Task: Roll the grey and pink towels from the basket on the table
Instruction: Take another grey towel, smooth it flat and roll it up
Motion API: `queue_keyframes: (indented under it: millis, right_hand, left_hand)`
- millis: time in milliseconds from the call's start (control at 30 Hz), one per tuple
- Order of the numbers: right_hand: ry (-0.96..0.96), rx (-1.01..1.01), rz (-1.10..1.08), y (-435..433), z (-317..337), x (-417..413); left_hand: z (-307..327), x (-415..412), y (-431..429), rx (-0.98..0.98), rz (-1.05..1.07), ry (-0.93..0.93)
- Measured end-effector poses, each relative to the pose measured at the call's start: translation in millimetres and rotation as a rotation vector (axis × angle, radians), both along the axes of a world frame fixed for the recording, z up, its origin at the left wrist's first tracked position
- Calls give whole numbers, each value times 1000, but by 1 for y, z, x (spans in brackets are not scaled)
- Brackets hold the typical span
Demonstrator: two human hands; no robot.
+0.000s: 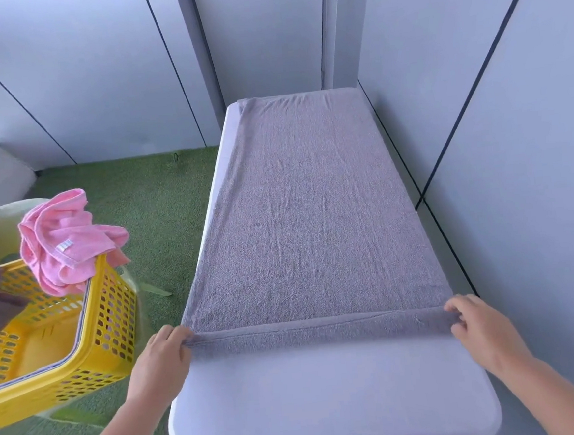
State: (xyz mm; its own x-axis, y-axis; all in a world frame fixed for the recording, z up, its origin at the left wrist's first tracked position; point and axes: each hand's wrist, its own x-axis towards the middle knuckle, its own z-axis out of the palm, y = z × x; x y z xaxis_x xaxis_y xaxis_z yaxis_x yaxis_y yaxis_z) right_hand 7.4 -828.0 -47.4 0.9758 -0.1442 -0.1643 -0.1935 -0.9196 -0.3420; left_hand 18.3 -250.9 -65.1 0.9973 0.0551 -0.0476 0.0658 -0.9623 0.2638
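On white table (327, 403): grey towel (313, 215) flat; both hands' fingers (176, 332) pinching rolled near edge; green turf (161, 206) floor.

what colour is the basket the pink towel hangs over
Yellow. The perforated plastic basket shows clearly at the left of the head view.

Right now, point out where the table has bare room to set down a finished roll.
The widest bare patch of the table is the near end, between the rolled edge of the grey towel and the near rim. A thin strip runs along the far left edge. Everything else is covered; left hand and right hand hold the roll's ends.
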Motion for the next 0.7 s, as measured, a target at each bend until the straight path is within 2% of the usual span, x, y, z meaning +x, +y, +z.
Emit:
queue_keyframes:
  millis: [133,233,500,700]
  right_hand:
    - [-36,-118,103,-9,-15,-8]
    - [-106,-149,111,-8,-18,-4]
    - [66,-273,218,-18,-7,-6]
    - [91,-287,126,-14,-1,10]
  left_hand:
    - [-6,-14,8,77,-152,56]
    - [-12,-13,12,106,-138,15]
    - [-12,-24,24,146,-190,-56]
    - [-1,-17,16,190,-172,-80]
